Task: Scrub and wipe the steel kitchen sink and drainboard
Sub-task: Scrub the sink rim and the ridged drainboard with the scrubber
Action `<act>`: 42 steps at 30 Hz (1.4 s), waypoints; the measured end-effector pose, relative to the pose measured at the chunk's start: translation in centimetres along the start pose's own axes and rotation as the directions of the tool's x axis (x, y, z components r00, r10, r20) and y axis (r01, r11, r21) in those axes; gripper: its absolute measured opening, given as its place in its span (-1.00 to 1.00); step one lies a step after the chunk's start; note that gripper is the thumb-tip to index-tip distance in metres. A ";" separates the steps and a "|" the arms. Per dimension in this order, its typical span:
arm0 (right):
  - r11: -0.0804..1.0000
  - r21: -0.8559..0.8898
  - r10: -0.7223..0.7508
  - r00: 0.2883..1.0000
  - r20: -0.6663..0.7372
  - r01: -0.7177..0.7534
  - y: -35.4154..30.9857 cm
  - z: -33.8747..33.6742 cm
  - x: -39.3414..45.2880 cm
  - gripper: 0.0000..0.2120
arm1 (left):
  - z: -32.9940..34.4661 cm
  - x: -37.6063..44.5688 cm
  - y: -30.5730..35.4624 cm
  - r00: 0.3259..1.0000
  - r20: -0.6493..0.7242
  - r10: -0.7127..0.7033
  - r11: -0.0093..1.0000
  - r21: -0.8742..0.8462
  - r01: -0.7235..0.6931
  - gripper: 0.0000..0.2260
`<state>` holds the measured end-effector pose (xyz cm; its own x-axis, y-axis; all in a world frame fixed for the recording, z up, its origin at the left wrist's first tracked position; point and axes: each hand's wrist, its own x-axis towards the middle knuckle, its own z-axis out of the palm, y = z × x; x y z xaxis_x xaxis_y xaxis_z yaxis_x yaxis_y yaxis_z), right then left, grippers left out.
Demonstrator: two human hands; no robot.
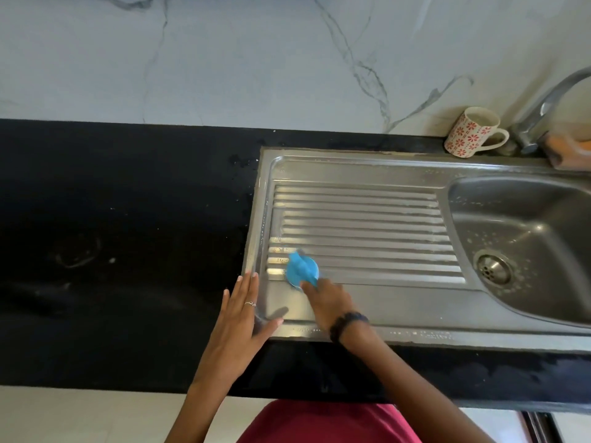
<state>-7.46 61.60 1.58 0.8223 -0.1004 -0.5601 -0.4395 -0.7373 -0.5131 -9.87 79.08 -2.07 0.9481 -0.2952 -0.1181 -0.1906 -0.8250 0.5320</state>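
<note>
- While my right hand (326, 302) holds the blue scrubber (302, 269) with curled fingers, I judge that I am in the scrubbing step, at the near left corner of the drainboard (367, 231).
- My left hand (243, 311) lies flat with straight fingers, half on the steel rim and half on the black counter (128, 235); it holds nothing.
- The scrubber sits on the ends of the nearest ribs, and it looks a little blurred.
- It seems round, so I cannot give it a clear long axis; its handle part points away from me and slightly left.
- The ribs run left to right toward the sink (524, 244), so I think the next strokes should follow them.
- A patterned mug (473, 132) and the tap (543, 113) stand behind the sink.
</note>
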 end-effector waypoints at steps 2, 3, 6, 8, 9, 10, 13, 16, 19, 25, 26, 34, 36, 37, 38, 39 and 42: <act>0.995 -0.096 0.027 0.999 -0.033 -0.030 1.6 -0.9 -1.5 -0.57 | 0.0 0.4 0.1 1.000 0.004 0.004 1.000 -0.012 -0.004 -0.16; 0.991 -0.129 0.021 0.997 -0.079 -0.031 1.9 -1.3 -1.6 -0.56 | 0.2 0.7 0.2 1.000 0.010 0.012 1.000 -0.004 -0.012 -0.14; 0.994 -0.106 -0.010 0.981 -0.196 -0.011 0.7 -2.0 0.8 -0.55 | 0.8 1.6 0.9 0.998 0.027 0.055 0.998 0.035 -0.056 -0.20; 0.999 -0.044 -0.009 0.969 -0.247 -0.002 -0.6 -2.5 3.8 -0.55 | 1.1 2.1 1.5 0.995 0.037 0.089 0.996 0.013 -0.089 -0.22; 1.000 -0.021 -0.001 0.962 -0.271 -0.005 -1.1 -2.9 5.0 -0.55 | 1.2 2.4 1.8 0.993 0.048 0.108 0.994 0.015 -0.109 -0.22; 1.000 -0.004 0.012 0.959 -0.283 -0.014 -1.1 -3.3 5.9 -0.56 | 1.4 2.6 2.1 0.990 0.064 0.124 0.992 0.023 -0.125 -0.23; 0.999 0.027 0.028 0.963 -0.269 -0.022 1.2 -4.2 5.5 -0.56 | 1.6 3.1 2.5 0.985 0.089 0.146 0.988 0.040 -0.149 -0.24; 0.985 0.123 0.158 0.917 -0.367 -0.121 7.4 -6.4 3.2 -0.55 | 1.8 3.3 2.7 0.982 0.109 0.156 0.986 0.043 -0.162 -0.25; 0.911 0.292 0.400 0.798 -0.451 -0.292 13.5 -11.2 2.0 -0.51 | 2.0 3.4 2.5 0.979 0.127 0.159 0.985 0.040 -0.166 -0.23; 0.905 0.362 0.358 0.861 -0.361 -0.225 11.2 -8.0 1.7 -0.56 | 2.3 3.8 2.8 0.978 0.138 0.159 0.986 0.027 -0.164 -0.17; 0.921 0.338 0.305 0.897 -0.319 -0.192 9.2 -6.4 1.8 -0.57 | 2.2 3.9 2.9 0.977 0.143 0.158 0.986 0.030 -0.164 -0.15; 0.987 0.132 0.115 0.972 -0.203 -0.089 1.9 -3.2 2.2 -0.55 | 2.5 4.4 3.9 0.978 0.135 0.159 0.987 0.018 -0.163 -0.10; 0.987 0.084 0.153 0.964 -0.217 -0.138 4.0 -2.6 0.1 -0.54 | 2.5 4.4 3.8 0.977 0.140 0.163 0.985 0.034 -0.170 -0.08; 0.981 0.071 0.193 0.954 -0.231 -0.181 5.1 -2.7 -1.0 -0.53 | 2.6 4.4 3.8 0.975 0.144 0.169 0.984 0.036 -0.176 -0.08; 0.973 0.064 0.232 0.938 -0.257 -0.222 6.2 -3.2 -1.6 -0.52 | 2.6 4.3 3.7 0.974 0.148 0.174 0.983 0.032 -0.181 -0.08; 0.966 0.069 0.259 0.921 -0.290 -0.250 7.0 -4.0 -1.7 -0.52 | 2.7 4.2 3.7 0.972 0.153 0.178 0.983 0.026 -0.184 -0.08; 0.957 0.104 0.290 0.877 -0.382 -0.271 8.7 -7.1 0.9 -0.51 | 3.1 4.3 3.8 0.965 0.180 0.190 0.980 0.018 -0.196 -0.09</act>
<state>-7.97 50.35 1.15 0.7321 -0.5572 -0.3918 -0.6810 -0.6090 -0.4066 -7.30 73.22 -3.15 0.8331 -0.5282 -0.1641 -0.3774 -0.7597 0.5295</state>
